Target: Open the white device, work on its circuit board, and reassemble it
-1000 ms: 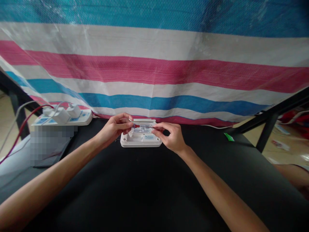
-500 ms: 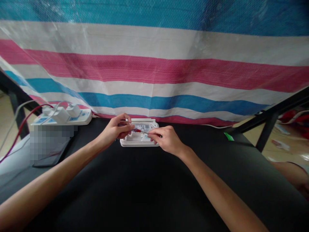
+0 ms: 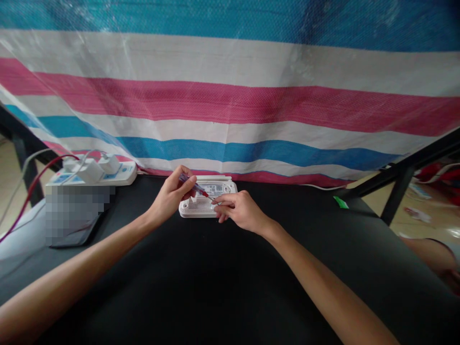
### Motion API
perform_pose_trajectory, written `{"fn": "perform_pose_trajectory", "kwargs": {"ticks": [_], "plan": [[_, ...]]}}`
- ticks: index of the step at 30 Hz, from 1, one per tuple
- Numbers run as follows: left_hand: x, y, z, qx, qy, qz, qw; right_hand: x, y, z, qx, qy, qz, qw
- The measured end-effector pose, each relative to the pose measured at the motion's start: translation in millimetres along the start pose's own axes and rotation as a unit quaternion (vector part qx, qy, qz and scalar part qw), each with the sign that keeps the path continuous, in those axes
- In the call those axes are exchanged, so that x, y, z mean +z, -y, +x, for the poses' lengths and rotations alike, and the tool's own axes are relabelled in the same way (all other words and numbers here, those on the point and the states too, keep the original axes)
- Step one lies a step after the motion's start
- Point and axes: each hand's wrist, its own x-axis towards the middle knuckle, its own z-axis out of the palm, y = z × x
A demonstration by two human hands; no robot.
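A screwdriver [image 3: 201, 190] with a clear handle and a red collar slants down to the right between my hands. Its handle is gripped by my left hand [image 3: 177, 188], fingers wrapped round it. My right hand [image 3: 239, 208] pinches the metal shaft near the tip; whether a screw is there is too small to tell. Beneath both hands a white router-like device [image 3: 196, 211] lies on the black table, with a vented face, a printed label and a folded white antenna bar along its back. The right fingers cover part of its front right.
At the left a white power strip [image 3: 125, 176] carries plugs and cables, behind a dark flat device [image 3: 77, 235], partly blurred out. A green packet [image 3: 340, 202] lies at the right. The striped sheet [image 3: 230, 110] hangs behind. A person's limb [image 3: 429, 256] shows at the right edge.
The screwdriver has swung from nearly level to a slant, its handle end raised and more visible. My left hand has shifted up slightly; my right hand has moved left and down.
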Motion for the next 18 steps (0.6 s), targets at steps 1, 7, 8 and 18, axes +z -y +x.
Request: {"fn": "perform_pose_trajectory", "kwargs": {"ticks": [1,7,8,18], "plan": [[-1.2,0.0,0.8,0.002,-0.002,0.003,1.000,1.0,-0.4,-0.1,0.004,0.000,0.012,1.000],[-6.6,-0.7,4.9,0.027,-0.001,0.021,0.999,2.4,8.1,0.6,0.016,-0.025,0.038,0.999],[-7.5,-0.9,5.3,0.029,0.005,0.027,0.999,1.7,10.1,0.8,0.011,-0.032,0.023,0.999],[-7.3,0.6,-0.3,0.033,0.112,0.104,0.988,7.7,8.8,2.5,-0.006,0.041,-0.013,0.999]]}}
